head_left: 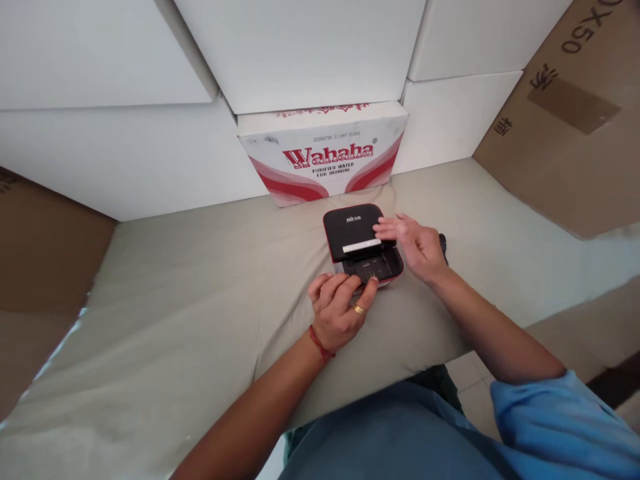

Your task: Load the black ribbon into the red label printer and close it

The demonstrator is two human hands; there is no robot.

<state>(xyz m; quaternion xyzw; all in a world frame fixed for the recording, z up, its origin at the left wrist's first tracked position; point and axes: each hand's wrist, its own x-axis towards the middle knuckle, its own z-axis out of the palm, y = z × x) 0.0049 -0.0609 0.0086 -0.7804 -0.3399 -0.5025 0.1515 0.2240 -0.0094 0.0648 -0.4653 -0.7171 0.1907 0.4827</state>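
A small black device with red trim (393,265) rests on the cloth-covered table, its black lid (350,223) raised and tilted back. White lettering and a pale strip show on the lid; the exact kind of device is unclear. My left hand (339,310) grips its near edge, fingers curled at the left and the thumb on the front. With fingers stretched out, my right hand (415,243) is at the lid's right side, fingertips against or just over it. A dark object (443,247), partly hidden, lies behind my right wrist.
A white and red Wahaha water carton (330,167) stands just behind the device. White boxes (305,53) are stacked along the back. Brown cardboard boxes stand at the right (565,167) and left (45,267). The beige cloth (200,320) has wrinkles.
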